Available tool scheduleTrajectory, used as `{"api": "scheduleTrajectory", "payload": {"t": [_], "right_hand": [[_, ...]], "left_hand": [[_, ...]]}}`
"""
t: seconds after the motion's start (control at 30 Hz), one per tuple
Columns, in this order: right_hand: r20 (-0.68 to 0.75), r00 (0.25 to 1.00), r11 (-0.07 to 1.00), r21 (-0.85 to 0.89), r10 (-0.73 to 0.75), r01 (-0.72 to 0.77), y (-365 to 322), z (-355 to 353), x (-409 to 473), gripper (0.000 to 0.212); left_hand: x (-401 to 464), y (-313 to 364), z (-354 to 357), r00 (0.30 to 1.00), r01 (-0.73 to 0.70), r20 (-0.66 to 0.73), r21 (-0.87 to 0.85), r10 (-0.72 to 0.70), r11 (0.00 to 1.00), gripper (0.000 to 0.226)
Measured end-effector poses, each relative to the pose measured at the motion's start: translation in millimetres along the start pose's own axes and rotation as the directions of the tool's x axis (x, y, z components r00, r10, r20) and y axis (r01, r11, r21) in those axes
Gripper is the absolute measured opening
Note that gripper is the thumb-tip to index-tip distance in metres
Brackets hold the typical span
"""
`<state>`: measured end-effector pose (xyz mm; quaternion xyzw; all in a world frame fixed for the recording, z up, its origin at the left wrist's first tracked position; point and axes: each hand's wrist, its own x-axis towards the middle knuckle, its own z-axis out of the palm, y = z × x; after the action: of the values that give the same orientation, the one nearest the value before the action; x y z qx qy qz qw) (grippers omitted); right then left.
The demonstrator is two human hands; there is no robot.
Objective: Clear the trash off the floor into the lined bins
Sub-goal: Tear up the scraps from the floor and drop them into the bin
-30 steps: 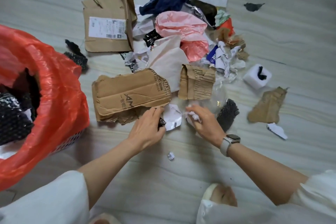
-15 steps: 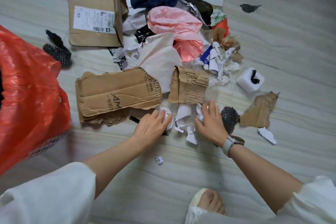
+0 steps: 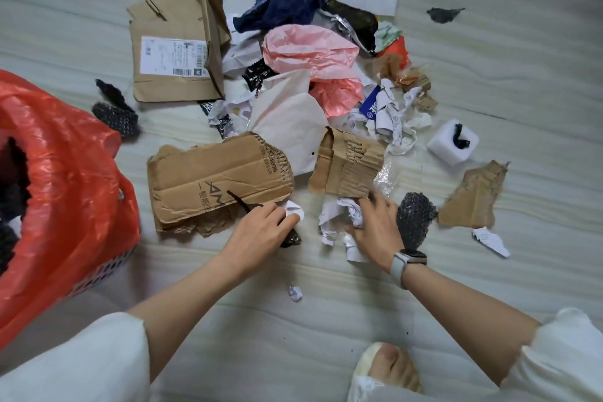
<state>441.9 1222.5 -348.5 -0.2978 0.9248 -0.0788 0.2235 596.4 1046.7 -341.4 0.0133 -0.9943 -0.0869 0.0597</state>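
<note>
A trash pile covers the floor ahead: torn cardboard (image 3: 215, 179), a ridged cardboard piece (image 3: 349, 166), pink plastic (image 3: 313, 52), dark blue plastic (image 3: 287, 0) and crumpled white paper (image 3: 336, 215). My left hand (image 3: 261, 232) pinches a small white paper scrap (image 3: 293, 209) together with dark wrapper bits (image 3: 292, 240) by the torn cardboard's near edge. My right hand (image 3: 375, 222) grips the crumpled white paper. A bin lined with a red bag (image 3: 75, 179) stands at the left, with black material inside.
A flattened labelled box (image 3: 176, 52) lies at the back left. Black bubble wrap (image 3: 414, 219) sits beside my right wrist, a brown cardboard scrap (image 3: 473, 196) and a white foam block (image 3: 452, 143) farther right. A tiny paper ball (image 3: 295, 292) lies between my arms. My foot (image 3: 388, 369) shows below.
My right hand's fingers have curled round the white paper they lay on. My left hand has gathered a white scrap with dark wrapper bits. The view swung left, showing the bin's opening.
</note>
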Motion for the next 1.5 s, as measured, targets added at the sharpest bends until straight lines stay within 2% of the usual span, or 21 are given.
{"api": "scheduleTrajectory", "payload": {"t": [0.2, 0.3, 0.4, 0.47, 0.53, 0.67, 0.83, 0.93, 1.03, 1.1, 1.2, 1.27, 1.33, 1.37, 1.4, 1.43, 1.5], "right_hand": [[-0.183, 0.983, 0.989, 0.145, 0.002, 0.025, 5, -35, 1, 0.015], [-0.191, 0.981, 0.985, 0.159, -0.036, 0.067, 2, -78, 6, 0.021], [-0.211, 0.974, 0.989, 0.1, -0.087, 0.11, -12, -121, 9, 0.018], [-0.345, 0.927, 0.981, 0.064, -0.149, 0.181, -28, -143, 11, 0.017], [-0.52, 0.822, 0.96, 0.014, -0.233, 0.28, -46, -161, 16, 0.02], [-0.659, 0.625, 0.88, -0.123, -0.418, 0.459, -76, -179, 32, 0.025], [-0.742, 0.479, 0.828, -0.183, -0.47, 0.53, -125, -209, 43, 0.032], [-0.787, 0.423, 0.802, -0.146, -0.449, 0.579, -158, -223, 42, 0.042], [-0.819, 0.398, 0.76, -0.069, -0.413, 0.646, -203, -228, 37, 0.025], [-0.835, 0.401, 0.708, 0.021, -0.376, 0.706, -235, -227, 32, 0.016], [-0.817, 0.398, 0.597, 0.083, -0.418, 0.798, -284, -215, 20, 0.01], [-0.785, 0.404, 0.534, 0.112, -0.469, 0.838, -312, -203, 9, 0.008], [-0.753, 0.407, 0.477, 0.141, -0.518, 0.868, -338, -187, -5, 0.01], [-0.725, 0.414, 0.455, 0.156, -0.55, 0.877, -349, -177, -12, 0.009], [-0.683, 0.433, 0.44, 0.179, -0.588, 0.88, -357, -166, -18, 0.006], [-0.617, 0.469, 0.432, 0.221, -0.632, 0.874, -363, -152, -24, 0.005], [-0.419, 0.533, 0.443, 0.298, -0.735, 0.845, -372, -125, -33, 0.012]], "left_hand": [[7, 4, -24, 0.993, 0.095, -0.057, -0.144, -0.104, 0.985, 0.049], [14, 3, -38, 0.984, 0.153, -0.061, -0.189, -0.167, 0.97, 0.061], [25, 2, -52, 0.966, 0.208, -0.102, -0.245, -0.238, 0.947, 0.059], [34, -1, -65, 0.951, 0.233, -0.134, -0.279, -0.279, 0.931, 0.056], [47, -6, -83, 0.93, 0.262, -0.161, -0.345, -0.332, 0.901, 0.051], [70, -20, -130, 0.812, 0.355, -0.243, -0.516, -0.531, 0.779, 0.045], [76, -44, -202, 0.689, 0.321, -0.321, -0.668, -0.65, 0.671, 0.019], [66, -61, -241, 0.596, 0.337, -0.391, -0.671, -0.701, 0.661, 0.017], [43, -85, -270, 0.478, 0.366, -0.411, -0.71, -0.776, 0.602, 0.022], [21, -101, -286, 0.43, 0.357, -0.393, -0.753, -0.813, 0.553, 0.031], [-32, -121, -298, 0.369, 0.462, -0.394, -0.708, -0.842, 0.534, 0.037], [-72, -131, -293, 0.391, 0.544, -0.314, -0.679, -0.865, 0.493, 0.032], [-113, -138, -280, 0.485, 0.712, -0.152, -0.504, -0.861, 0.49, 0.031], [-132, -139, -275, 0.514, 0.782, -0.045, -0.386, -0.856, 0.49, 0.04], [-147, -141, -272, 0.518, 0.83, 0.055, -0.274, -0.854, 0.486, 0.052], [-161, -142, -274, 0.491, 0.867, 0.141, -0.177, -0.86, 0.466, 0.063], [-181, -150, -283, 0.432, 0.9, 0.218, -0.039, -0.875, 0.434, 0.078]]}}
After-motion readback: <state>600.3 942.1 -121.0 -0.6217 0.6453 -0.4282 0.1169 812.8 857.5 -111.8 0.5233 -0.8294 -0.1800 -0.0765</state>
